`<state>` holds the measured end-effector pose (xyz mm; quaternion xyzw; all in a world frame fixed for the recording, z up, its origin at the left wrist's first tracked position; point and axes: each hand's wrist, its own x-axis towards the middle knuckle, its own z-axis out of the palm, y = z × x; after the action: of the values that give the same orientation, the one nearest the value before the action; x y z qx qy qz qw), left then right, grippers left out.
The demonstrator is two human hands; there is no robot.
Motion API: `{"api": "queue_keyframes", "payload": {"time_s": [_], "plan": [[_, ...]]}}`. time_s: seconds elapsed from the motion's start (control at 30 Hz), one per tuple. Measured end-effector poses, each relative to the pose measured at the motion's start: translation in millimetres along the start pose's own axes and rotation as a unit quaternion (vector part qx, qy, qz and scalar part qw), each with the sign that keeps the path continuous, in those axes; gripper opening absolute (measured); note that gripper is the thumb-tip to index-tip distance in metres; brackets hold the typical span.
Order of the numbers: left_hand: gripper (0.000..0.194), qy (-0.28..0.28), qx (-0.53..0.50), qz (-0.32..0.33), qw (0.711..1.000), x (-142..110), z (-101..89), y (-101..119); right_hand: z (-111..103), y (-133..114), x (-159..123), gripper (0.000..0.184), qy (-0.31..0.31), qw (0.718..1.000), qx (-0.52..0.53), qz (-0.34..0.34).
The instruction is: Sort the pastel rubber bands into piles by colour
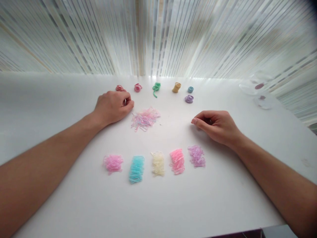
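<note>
My left hand (112, 105) rests on the white table (158, 205) with curled fingers, thumb close to the index finger; whatever they may hold is hidden. It lies just left of a loose pile of small pink and whitish elastic bands (145, 119) and partly covers a red coil (120, 88) behind it. To the right of the pile, my right hand (215, 125) has thumb and fingertips pressed together, nothing showing between them. Nearer me is a row of band bundles: pink-lilac (113, 163), blue (136, 169), cream (158, 164), bright pink (177, 161) and purple (196, 156).
Along the back stand small coils: pink (138, 87), green (156, 88), yellow (176, 87), light blue (190, 89) and purple (189, 99). Clear round pieces (262, 102) lie at the far right. A striped string curtain (158, 39) hangs behind the table. A dark-edged object (237, 234) shows at the bottom.
</note>
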<state>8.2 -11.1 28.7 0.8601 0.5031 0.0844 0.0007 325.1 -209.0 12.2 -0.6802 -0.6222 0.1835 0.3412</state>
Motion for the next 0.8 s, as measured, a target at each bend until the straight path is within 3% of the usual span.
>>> {"api": "queue_keyframes", "payload": {"time_s": [0.8], "plan": [[0.036,0.019,0.002,0.031,0.999,0.1,4.6,-5.1,2.6,0.7,-0.3,0.033,0.006,1.000,0.020,-0.010]]}}
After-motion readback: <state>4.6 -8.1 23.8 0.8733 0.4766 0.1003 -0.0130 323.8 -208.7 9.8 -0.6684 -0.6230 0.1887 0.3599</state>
